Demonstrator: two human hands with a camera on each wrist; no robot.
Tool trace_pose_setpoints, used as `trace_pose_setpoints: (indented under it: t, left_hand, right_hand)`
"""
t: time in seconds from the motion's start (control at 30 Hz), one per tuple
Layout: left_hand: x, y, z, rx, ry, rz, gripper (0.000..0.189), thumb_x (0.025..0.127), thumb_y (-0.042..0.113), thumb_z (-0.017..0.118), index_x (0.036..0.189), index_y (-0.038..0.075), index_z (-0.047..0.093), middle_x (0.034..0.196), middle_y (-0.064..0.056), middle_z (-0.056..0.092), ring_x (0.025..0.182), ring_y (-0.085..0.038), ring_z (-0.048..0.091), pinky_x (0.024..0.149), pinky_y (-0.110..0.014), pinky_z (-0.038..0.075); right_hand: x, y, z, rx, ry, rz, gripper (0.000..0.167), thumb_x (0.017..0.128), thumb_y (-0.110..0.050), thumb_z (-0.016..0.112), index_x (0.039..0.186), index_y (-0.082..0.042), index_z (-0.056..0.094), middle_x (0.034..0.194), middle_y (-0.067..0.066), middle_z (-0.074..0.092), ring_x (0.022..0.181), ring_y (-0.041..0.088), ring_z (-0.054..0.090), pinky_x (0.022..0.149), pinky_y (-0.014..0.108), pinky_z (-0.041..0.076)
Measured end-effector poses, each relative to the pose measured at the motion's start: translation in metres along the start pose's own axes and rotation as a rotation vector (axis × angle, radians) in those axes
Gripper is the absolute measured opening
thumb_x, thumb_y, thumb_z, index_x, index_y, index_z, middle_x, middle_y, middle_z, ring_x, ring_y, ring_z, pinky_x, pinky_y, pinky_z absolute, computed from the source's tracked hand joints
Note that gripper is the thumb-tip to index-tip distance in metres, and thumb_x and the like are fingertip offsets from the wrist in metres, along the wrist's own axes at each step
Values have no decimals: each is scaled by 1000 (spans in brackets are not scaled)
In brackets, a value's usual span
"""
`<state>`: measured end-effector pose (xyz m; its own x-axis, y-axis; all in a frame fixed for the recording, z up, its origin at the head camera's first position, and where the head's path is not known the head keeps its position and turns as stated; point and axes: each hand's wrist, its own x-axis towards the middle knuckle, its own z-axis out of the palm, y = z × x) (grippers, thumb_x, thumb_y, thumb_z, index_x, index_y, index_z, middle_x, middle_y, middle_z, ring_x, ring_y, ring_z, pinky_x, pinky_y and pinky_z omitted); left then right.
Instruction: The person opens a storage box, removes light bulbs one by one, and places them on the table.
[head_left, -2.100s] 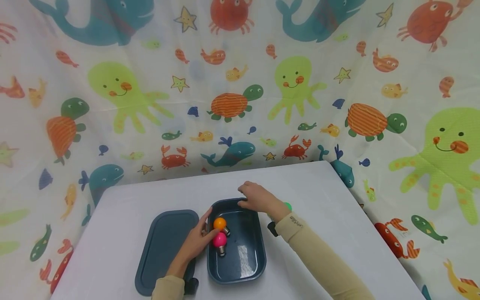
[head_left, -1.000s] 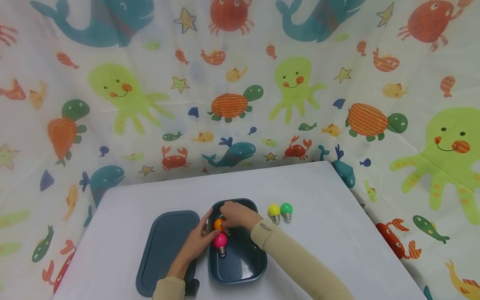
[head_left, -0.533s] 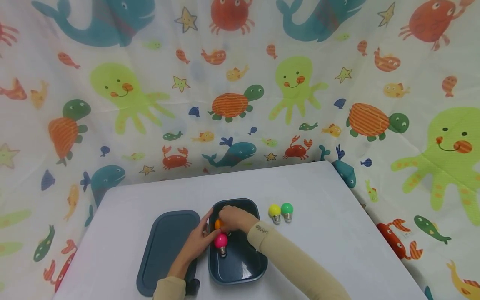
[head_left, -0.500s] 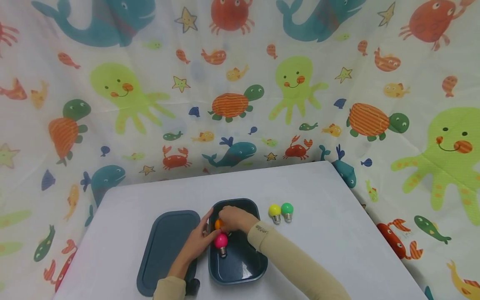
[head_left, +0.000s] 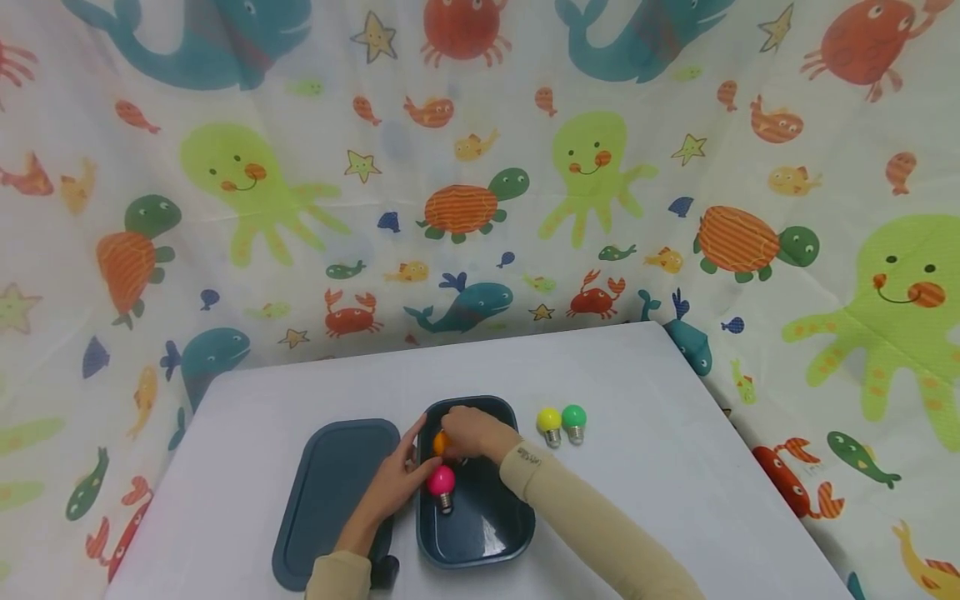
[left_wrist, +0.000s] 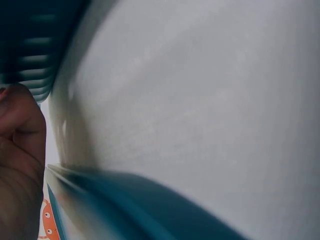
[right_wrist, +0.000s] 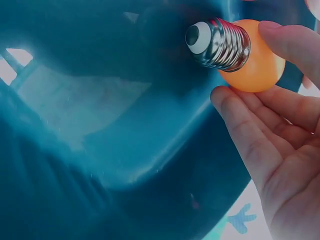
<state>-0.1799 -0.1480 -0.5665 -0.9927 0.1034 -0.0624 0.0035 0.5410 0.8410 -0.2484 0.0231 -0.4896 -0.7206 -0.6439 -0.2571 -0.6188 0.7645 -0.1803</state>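
Note:
In the head view, a dark blue plastic box (head_left: pixel 483 533) stands uncovered on the table. My left hand (head_left: pixel 395 479) holds its left side, thumb over the rim and fingers along the outer wall. Inside the box, my right hand (head_left: pixel 477 435) pinches an orange light bulb (head_left: pixel 439 443), whose screw base points away from the palm in the right wrist view. Thumb and fingertips are on the orange globe. Close below it, near my left thumb, a pink light bulb (head_left: pixel 442 481) lies on the box floor. The left wrist view shows part of my left hand (left_wrist: pixel 20 135) against the box wall.
A flat dark blue lid (head_left: pixel 330 500) lies left of the box, partly under my left forearm. To the right, a yellow bulb (head_left: pixel 549 418) and a green bulb (head_left: pixel 574 416) lie side by side on the white table (head_left: pixel 637 483). A patterned curtain (head_left: pixel 480 250) hangs behind.
My right hand has come from the box's far right rim to the orange bulb and taken hold of it, lifting slightly in the last half second. My left hand has stayed put.

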Motion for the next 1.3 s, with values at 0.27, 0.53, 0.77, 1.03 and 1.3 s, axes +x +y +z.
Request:
trace_pose_setpoints:
  t: [0.27, 0.53, 0.77, 1.03, 1.3]
  left_hand:
    - [1, 2, -1, 9, -3, -18, 79, 88, 46, 68, 155, 32, 28, 83, -4, 45, 58, -16, 40, 51, -26, 30]
    - [1, 0, -1, 10, -6, -35, 79, 88, 45, 69, 154, 35, 27, 80, -5, 45, 57, -17, 40, 51, -27, 30]
    - [2, 0, -1, 2, -7, -30, 79, 88, 45, 69, 154, 36, 27, 79, -5, 45, 57, -17, 40, 51, -27, 30]
    - [2, 0, 0, 0, 6, -1, 79, 88, 42, 70, 154, 34, 28, 80, -4, 45, 56, -15, 40, 50, -26, 32]
    - [1, -1, 1, 7, 1, -1, 80, 88, 42, 70, 155, 32, 28, 81, -3, 45, 55, -14, 41, 50, -26, 33]
  right_hand:
    - [-6, 12, -11, 8, 49, -13, 22, 89, -27, 73, 102, -10, 68, 83, -2, 54, 73, 12, 50, 70, 22, 46]
    - [-20, 26, -29, 65, 121, 10, 27, 89, -29, 72, 107, -10, 68, 87, -1, 57, 77, 13, 52, 79, 24, 50]
    - [-36, 45, -45, 141, 198, 51, 29, 89, -27, 73, 107, -6, 67, 89, 2, 58, 80, 16, 52, 79, 28, 49]
    - [-60, 79, -61, 222, 268, 176, 39, 88, -26, 74, 117, -3, 65, 101, 7, 61, 89, 21, 53, 88, 34, 49]
    - [-82, 117, -69, 248, 250, 337, 30, 89, -21, 71, 110, 0, 64, 94, 8, 58, 86, 23, 52, 84, 37, 48]
